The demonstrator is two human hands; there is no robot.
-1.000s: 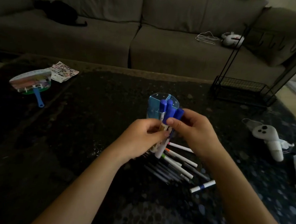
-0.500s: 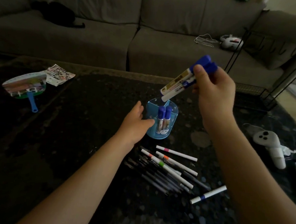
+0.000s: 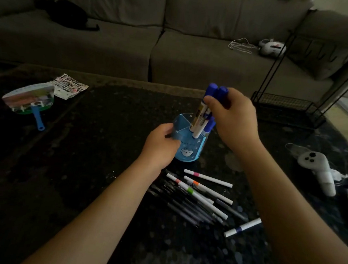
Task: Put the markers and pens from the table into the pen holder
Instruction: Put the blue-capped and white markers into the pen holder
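Note:
A blue round pen holder (image 3: pixel 189 151) with inner dividers stands mid-table. My left hand (image 3: pixel 161 145) grips its left wall. My right hand (image 3: pixel 232 119) holds two blue-capped markers (image 3: pixel 201 115) upright by their caps, their white ends dipping into the holder beside another blue-capped marker (image 3: pixel 209 127) standing inside. In front of the holder lies a pile of white markers with coloured bands (image 3: pixel 203 190) and several dark pens (image 3: pixel 184 204). One white marker with a blue band (image 3: pixel 242 227) lies apart at the right.
A hand fan with a blue handle (image 3: pixel 30 103) and a printed sheet (image 3: pixel 70 85) lie at the table's far left. A white controller (image 3: pixel 318 168) rests at the right. A black wire rack (image 3: pixel 290 107) stands beyond the table, before the grey sofa (image 3: pixel 133 46).
My right hand has come down from high above with the two markers and lowered their ends into the holder. My left hand has closed on the holder's left wall.

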